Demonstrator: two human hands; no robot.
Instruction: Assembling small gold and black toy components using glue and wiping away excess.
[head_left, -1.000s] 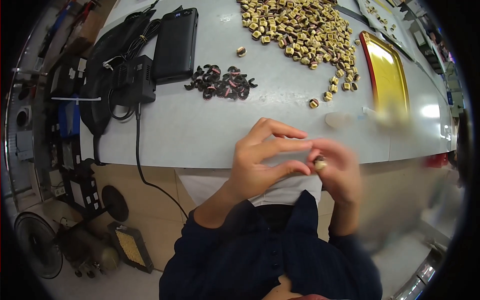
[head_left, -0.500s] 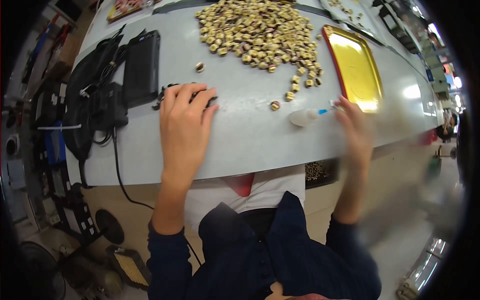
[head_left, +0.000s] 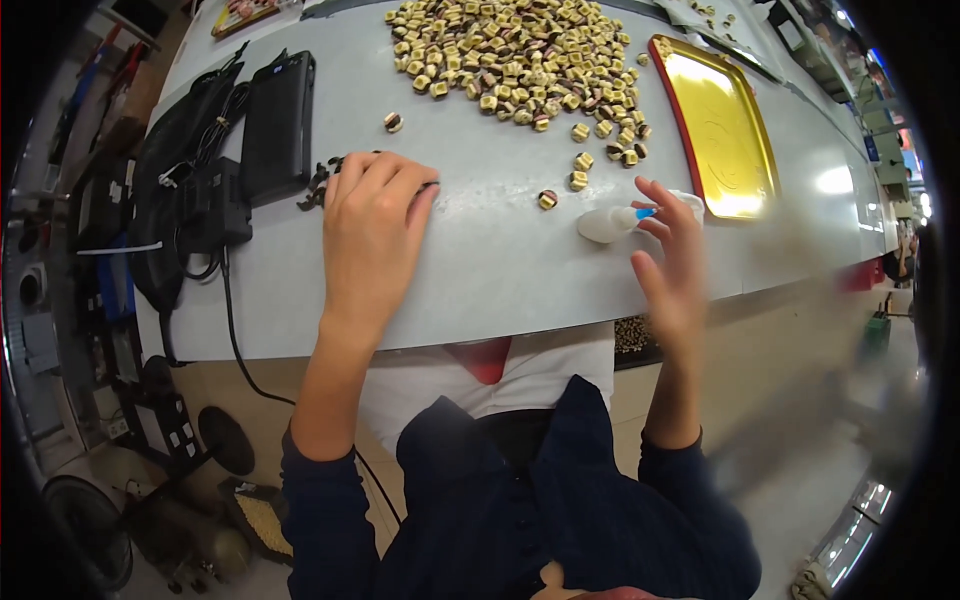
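My left hand (head_left: 372, 225) lies palm down on the grey table (head_left: 500, 280), its fingertips over a small heap of dark curved pieces (head_left: 318, 182). Whether it grips one is hidden. My right hand (head_left: 672, 262) is blurred, its fingers spread, and its fingertips touch the blue cap of a small white bottle (head_left: 603, 224) that lies on its side. A single yellow-and-brown piece (head_left: 548, 199) lies between the hands. Farther back lies a large pile of the same small yellow-and-brown pieces (head_left: 510, 55).
A yellow tray with a red rim (head_left: 722, 135) sits at the right back. A black flat box (head_left: 276, 125), a black bag (head_left: 180, 150) and cables occupy the table's left end. One stray piece (head_left: 393, 122) lies near the black box. A fan and gear stand on the floor at the left.
A second ago both hands were together near my chest around a small piece. They have parted: the left has gone to the dark pieces, the right to the white bottle.
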